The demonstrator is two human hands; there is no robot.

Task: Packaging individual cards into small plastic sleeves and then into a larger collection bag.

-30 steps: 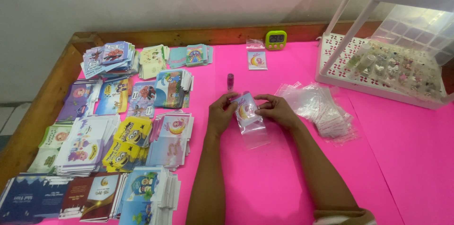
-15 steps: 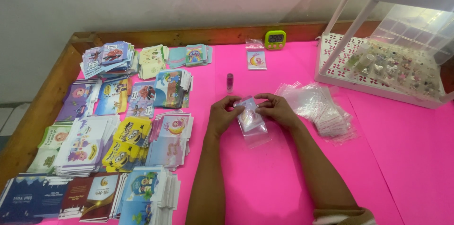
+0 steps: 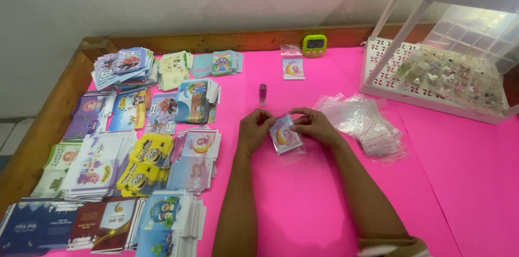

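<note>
In hand: a small clear bag (image 3: 288, 139) with a printed card inside, showing a yellow crescent on pink and blue, held low over the pink table (image 3: 303, 208), about mid-table.
Left hand (image 3: 254, 130): fingers closed on the bag's upper left corner.
Right hand (image 3: 314, 125): fingers pinching the bag's upper right edge, at its mouth.
Done, as it looks: the card sits fully within the bag; one like packet (image 3: 293, 66) lies finished near the far edge, beside a green timer (image 3: 314, 44).
Not settled: whether the bag's mouth is sealed cannot be told; the fingers cover it.
Left, by my judgement: most of it. A loose heap of empty clear bags (image 3: 365, 122) lies just right of the hands, and many card stacks (image 3: 146, 143) fill the left half of the table.
Nearby: a small pink vial (image 3: 263, 94) stands upright beyond the hands; a white tray (image 3: 432, 76) with tiny items sits at far right.
</note>
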